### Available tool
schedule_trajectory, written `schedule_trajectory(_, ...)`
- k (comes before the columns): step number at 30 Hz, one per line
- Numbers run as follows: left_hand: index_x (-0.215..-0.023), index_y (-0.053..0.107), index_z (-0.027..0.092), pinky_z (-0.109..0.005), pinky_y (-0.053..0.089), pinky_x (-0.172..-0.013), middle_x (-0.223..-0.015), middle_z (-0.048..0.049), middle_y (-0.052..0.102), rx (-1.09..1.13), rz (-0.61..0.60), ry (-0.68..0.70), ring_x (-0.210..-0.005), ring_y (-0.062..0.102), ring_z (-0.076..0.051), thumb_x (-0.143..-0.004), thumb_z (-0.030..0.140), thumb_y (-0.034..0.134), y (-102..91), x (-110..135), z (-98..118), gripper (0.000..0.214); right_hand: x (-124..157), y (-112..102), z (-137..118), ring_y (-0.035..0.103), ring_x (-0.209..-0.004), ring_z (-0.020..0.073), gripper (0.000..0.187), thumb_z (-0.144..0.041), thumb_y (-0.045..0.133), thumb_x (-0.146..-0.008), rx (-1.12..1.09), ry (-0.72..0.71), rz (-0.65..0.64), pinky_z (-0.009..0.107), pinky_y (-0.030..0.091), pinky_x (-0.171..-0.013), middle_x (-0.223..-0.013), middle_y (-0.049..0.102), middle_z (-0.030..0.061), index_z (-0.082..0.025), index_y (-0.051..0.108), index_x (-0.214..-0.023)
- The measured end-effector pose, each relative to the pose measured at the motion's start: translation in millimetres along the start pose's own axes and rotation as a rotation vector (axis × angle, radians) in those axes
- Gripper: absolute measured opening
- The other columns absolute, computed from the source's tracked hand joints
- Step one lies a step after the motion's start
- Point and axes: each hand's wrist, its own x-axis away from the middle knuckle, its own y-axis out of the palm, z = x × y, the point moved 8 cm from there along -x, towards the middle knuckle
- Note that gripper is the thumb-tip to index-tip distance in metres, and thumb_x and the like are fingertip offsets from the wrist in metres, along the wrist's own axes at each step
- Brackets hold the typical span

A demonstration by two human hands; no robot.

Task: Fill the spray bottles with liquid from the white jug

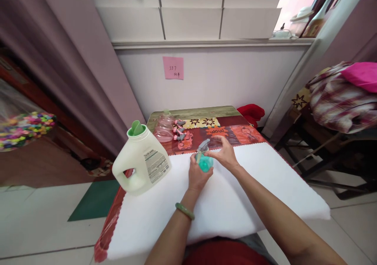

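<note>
A small spray bottle point(205, 163) with a teal lower part stands over the white cloth, tipped slightly. My left hand point(198, 176) is wrapped around its body. On top sits a grey trigger head point(203, 144). My right hand point(224, 153) curls around the head from the right. Its thumb touches near the collar and its index finger arches beside the head, with a gap between the two. To the left stands a large pale detergent jug point(141, 159), uncapped, with something green point(137, 127) in its mouth.
Clear pinkish bottles point(164, 129) and several grey-and-pink spray heads point(179, 130) lie at the table's back left. White cloth point(259, 186) covers the front over a red patterned cover point(224, 133). A stand with plaid clothing point(338, 96) is at right; a pink note point(173, 68) hangs on the wall.
</note>
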Motion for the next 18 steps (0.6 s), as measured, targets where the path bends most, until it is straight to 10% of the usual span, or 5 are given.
schedule_trajectory(8, -0.136, 0.038, 0.028, -0.053, 0.050, -0.099, -0.132, -0.0144, 0.056, -0.028, -0.002, 0.014, -0.121, 0.060, -0.035, -0.064, 0.028, 0.080, 1.2, 1, 1, 0.084, 16, 7, -28, 0.067, -0.103, 0.0275, 0.044, -0.053, 0.077, -0.075, 0.029, -0.157, -0.003, 0.043, 0.051, -0.095, -0.107, 0.073, 0.0078, -0.023, 0.067, -0.106)
schedule_trajectory(18, -0.140, 0.033, 0.023, -0.062, 0.039, -0.109, -0.148, -0.0210, 0.040, -0.043, 0.065, 0.096, -0.139, 0.043, -0.041, -0.063, 0.025, 0.075, -7.0, 2, 8, 0.088, 15, 15, -29, 0.064, -0.073, 0.0206, 0.042, -0.058, 0.083, -0.063, -0.061, 0.083, 0.068, 0.031, 0.048, -0.071, -0.076, 0.070, -0.0006, -0.022, 0.067, -0.078)
